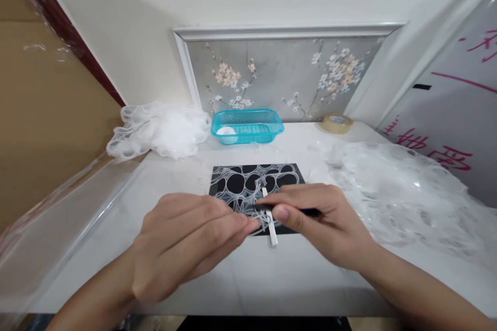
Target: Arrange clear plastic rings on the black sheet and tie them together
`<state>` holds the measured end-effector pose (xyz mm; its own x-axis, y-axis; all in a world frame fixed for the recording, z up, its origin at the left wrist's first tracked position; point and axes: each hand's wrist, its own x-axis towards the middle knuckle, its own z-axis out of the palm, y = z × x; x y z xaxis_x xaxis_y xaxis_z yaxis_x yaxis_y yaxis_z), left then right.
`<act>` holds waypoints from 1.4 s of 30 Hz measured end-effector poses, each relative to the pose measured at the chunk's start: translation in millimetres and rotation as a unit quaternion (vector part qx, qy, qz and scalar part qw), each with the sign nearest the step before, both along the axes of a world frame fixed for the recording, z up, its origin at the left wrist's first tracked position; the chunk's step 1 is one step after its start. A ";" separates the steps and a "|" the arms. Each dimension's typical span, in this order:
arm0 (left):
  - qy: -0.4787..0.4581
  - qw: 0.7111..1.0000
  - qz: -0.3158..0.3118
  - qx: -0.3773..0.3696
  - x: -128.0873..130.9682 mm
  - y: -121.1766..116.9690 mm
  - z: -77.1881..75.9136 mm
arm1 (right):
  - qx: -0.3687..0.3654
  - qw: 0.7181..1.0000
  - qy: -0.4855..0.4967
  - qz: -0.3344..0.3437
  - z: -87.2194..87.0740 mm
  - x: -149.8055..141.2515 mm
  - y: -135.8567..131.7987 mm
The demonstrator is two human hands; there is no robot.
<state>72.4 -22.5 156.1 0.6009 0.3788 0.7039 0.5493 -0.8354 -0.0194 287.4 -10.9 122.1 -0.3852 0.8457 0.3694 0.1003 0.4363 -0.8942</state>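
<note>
A sheet of clear plastic rings lies over a black mat in the middle of the table. From the left, my left hand is closed, its fingertips pressed on the near edge of the ring sheet, where strands bunch up. My right hand grips a slim black tool between thumb and fingers; its tip reaches into the strands, and its exact kind is unclear. Under the tool, a narrow white strip lies across the rings and sticks out past the mat's near edge.
A turquoise plastic basket stands at the back, with a round white object inside. Rolled tape sits at back right. Heaps of clear ring sheets lie at left and right. Cardboard flanks the left side.
</note>
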 end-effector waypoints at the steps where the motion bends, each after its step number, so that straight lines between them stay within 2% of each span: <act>1: -0.009 1.000 -0.006 0.003 0.0 1.4 -0.8 | -0.025 0.999 0.014 -0.021 -1.6 1.2 2.6; 3: -0.018 1.000 -0.019 0.002 -0.7 4.8 -1.9 | -0.082 0.994 0.062 -0.040 -4.9 3.1 7.9; 4: -0.022 0.999 -0.030 0.007 -1.0 6.7 -2.3 | -0.108 0.990 0.088 -0.029 -6.2 3.3 9.9; 6: -0.032 0.999 -0.038 0.016 -1.3 10.2 -2.7 | -0.154 0.981 0.117 0.021 -7.8 1.7 11.2; 9: -0.041 0.998 -0.052 0.017 -0.1 14.1 -2.6 | -0.209 0.970 0.096 0.075 -7.0 -4.7 6.7; 15: -0.047 0.995 -0.086 -0.003 2.7 21.0 -0.5 | -0.207 0.968 0.109 0.087 -2.9 -11.2 0.8; 20: -0.011 0.993 -0.114 -0.024 -2.2 32.1 -6.1 | -0.198 0.965 0.146 0.092 -8.7 -8.6 5.7; 27: 0.015 0.993 -0.101 -0.061 -8.1 44.5 -16.4 | -0.299 0.924 0.214 0.106 -10.3 -9.7 13.7; 29: 0.047 0.990 -0.104 -0.078 -8.9 47.4 -15.9 | -0.310 0.922 0.210 0.102 -9.9 -8.1 16.9; 32: 0.089 0.984 -0.083 -0.128 -13.3 53.7 -11.8 | -0.285 0.945 0.140 0.081 -15.5 -5.0 24.4; 34: 0.073 0.984 -0.038 -0.157 -19.5 59.9 -8.2 | -0.229 0.971 0.041 0.052 -25.2 -7.1 33.3; 36: 0.017 0.984 0.026 -0.175 -28.1 66.9 -5.5 | -0.142 0.985 -0.102 0.016 -39.6 -16.7 47.0; 38: -0.061 0.975 0.084 -0.195 -38.0 72.8 -4.7 | -0.038 0.964 -0.264 -0.019 -57.0 -34.7 66.0; 39: -0.095 0.968 0.103 -0.206 -42.9 74.9 -5.0 | 0.016 0.935 -0.352 -0.039 -65.8 -46.0 77.3; 42: -0.145 0.950 0.133 -0.240 -56.2 77.6 -6.8 | 0.073 0.900 -0.428 -0.050 -87.8 -82.1 115.7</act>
<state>16.2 55.1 149.3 0.2459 0.8103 0.5319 0.6671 -0.5396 0.5137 205.4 104.8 34.3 -0.5050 0.8591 0.0837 0.7703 0.4923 -0.4054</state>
